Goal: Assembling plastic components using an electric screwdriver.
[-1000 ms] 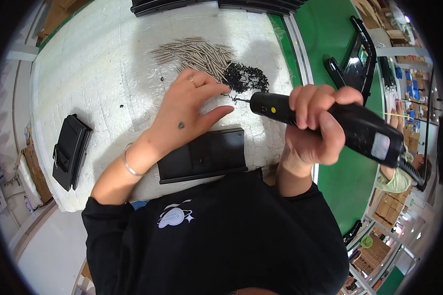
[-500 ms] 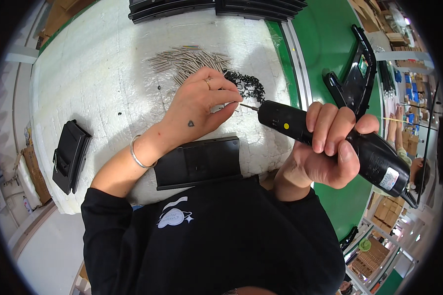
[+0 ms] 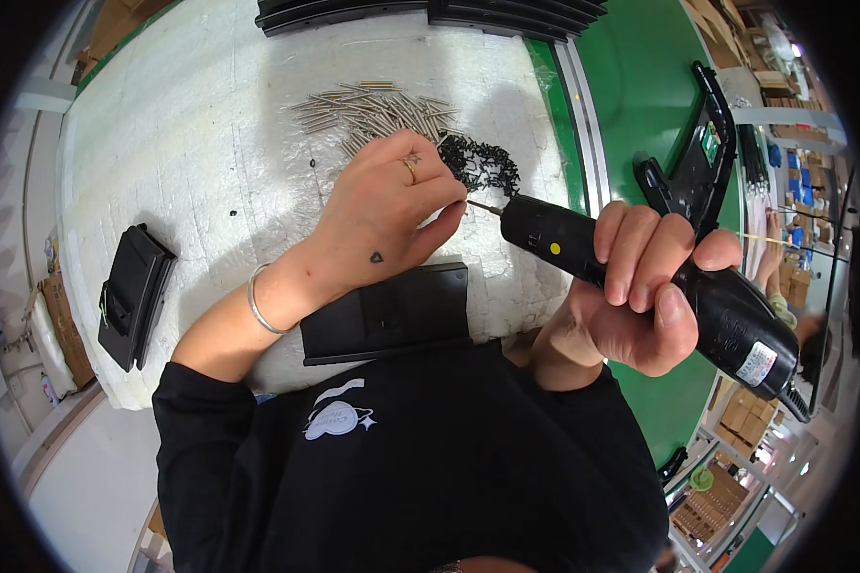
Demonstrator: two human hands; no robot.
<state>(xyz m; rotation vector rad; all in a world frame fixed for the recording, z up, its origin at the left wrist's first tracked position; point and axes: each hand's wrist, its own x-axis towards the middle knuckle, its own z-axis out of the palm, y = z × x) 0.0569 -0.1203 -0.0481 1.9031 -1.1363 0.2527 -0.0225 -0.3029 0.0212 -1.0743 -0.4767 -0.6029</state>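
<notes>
My right hand (image 3: pixel 635 296) is wrapped round a black electric screwdriver (image 3: pixel 549 234), held nearly level with its bit pointing left. At the bit's tip, the thumb and fingers of my left hand (image 3: pixel 382 215) are pinched together. Whatever is between those fingertips is too small and covered to make out. Just beyond the left hand lie a heap of small black screws (image 3: pixel 487 170) and a pile of thin metal rods (image 3: pixel 377 107). A black panel (image 3: pixel 406 315) with a raised edge lies below my left wrist, close to my body, partly covered by the forearm.
On the left of the padded white table surface (image 3: pixel 191 124) stands a stack of black parts (image 3: pixel 136 296). More black panels (image 3: pixel 516 14) are stacked at the far edge. A black frame-like part (image 3: pixel 693 158) rests on the green surface (image 3: pixel 631 105) to the right.
The view has shifted slightly. My left fingers remain pinched at the screwdriver's tip, the hand turned a little. The right hand keeps its grip, and the panel stays put.
</notes>
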